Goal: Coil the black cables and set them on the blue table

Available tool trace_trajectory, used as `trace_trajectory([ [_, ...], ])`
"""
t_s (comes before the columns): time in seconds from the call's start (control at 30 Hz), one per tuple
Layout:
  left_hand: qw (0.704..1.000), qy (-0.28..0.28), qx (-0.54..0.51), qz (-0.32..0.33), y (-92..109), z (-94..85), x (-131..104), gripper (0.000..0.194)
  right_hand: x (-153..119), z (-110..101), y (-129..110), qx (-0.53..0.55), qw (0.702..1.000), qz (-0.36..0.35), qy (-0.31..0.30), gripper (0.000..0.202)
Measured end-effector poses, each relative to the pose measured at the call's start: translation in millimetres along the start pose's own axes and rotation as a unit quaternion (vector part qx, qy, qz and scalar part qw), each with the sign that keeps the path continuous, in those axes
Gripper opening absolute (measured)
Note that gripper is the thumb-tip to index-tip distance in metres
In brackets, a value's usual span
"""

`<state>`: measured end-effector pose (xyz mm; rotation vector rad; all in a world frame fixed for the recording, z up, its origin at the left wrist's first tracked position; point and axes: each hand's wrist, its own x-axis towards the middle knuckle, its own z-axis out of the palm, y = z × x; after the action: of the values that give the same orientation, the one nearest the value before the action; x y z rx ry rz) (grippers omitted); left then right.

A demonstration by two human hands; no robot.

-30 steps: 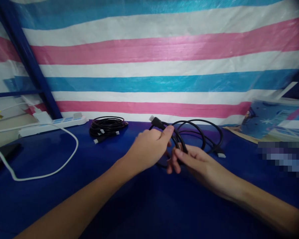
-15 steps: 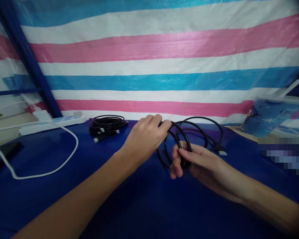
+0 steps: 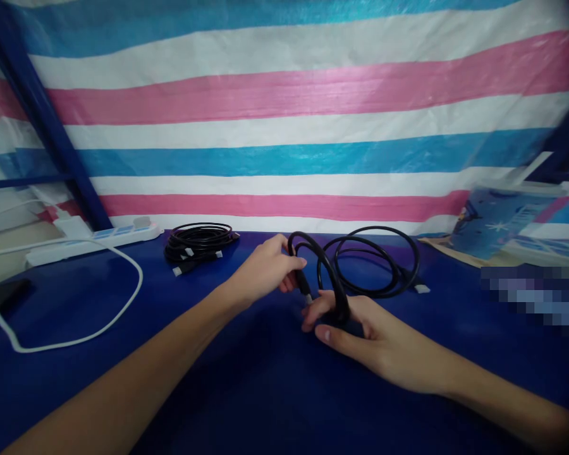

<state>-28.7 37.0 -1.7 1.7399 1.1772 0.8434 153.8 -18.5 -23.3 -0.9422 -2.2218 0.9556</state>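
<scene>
Near the middle of the blue table, a black cable (image 3: 332, 268) arches in loops between my two hands. My left hand (image 3: 270, 268) pinches it close to its plug end, where a metal connector (image 3: 308, 297) points down. The loops rest in my right hand (image 3: 360, 328), whose fingers curl around their lower part, thumb toward the left. Behind my right hand, further wide loops of black cable (image 3: 379, 292) lie on the table, with a connector end (image 3: 422, 289) at their right.
A coiled black cable bundle (image 3: 199, 240) with several plugs lies at the back left. Beyond it sit a white power strip (image 3: 118, 236) and a looping white cord (image 3: 137, 287). A dark flat object (image 3: 4, 297) is at far left, a blue patterned package (image 3: 497, 221) at back right.
My left hand has moved down and left and now holds the cable by its plug end. My right hand has turned and sits slightly lower, still with the loops.
</scene>
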Motion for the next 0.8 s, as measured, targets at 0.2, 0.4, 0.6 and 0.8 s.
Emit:
trace_trajectory([
  [0.2, 0.979, -0.087, -0.154, -0.104, -8.5, -2.8, 4.8, 0.007, -2.7, 0.6, -1.6, 0.058, 0.998, -0.017, 0.031, 0.012],
  [0.4, 0.957, -0.168, -0.195, -0.136, 0.0, -0.2, -0.3, 0.023, -4.2, -2.1, 1.5, 0.122, 0.988, -0.023, 0.086, 0.032],
  [0.6, 0.934, -0.224, -0.257, -0.106, 2.9, 16.2, -10.0, 0.01, -4.2, -4.7, 4.9, -0.009, 0.994, -0.092, 0.066, 0.033],
  [0.8, 0.927, -0.245, -0.246, -0.14, 6.2, 20.0, -11.9, 0.038, -5.4, -4.4, 0.8, -0.06, 0.982, -0.125, 0.125, 0.008],
])
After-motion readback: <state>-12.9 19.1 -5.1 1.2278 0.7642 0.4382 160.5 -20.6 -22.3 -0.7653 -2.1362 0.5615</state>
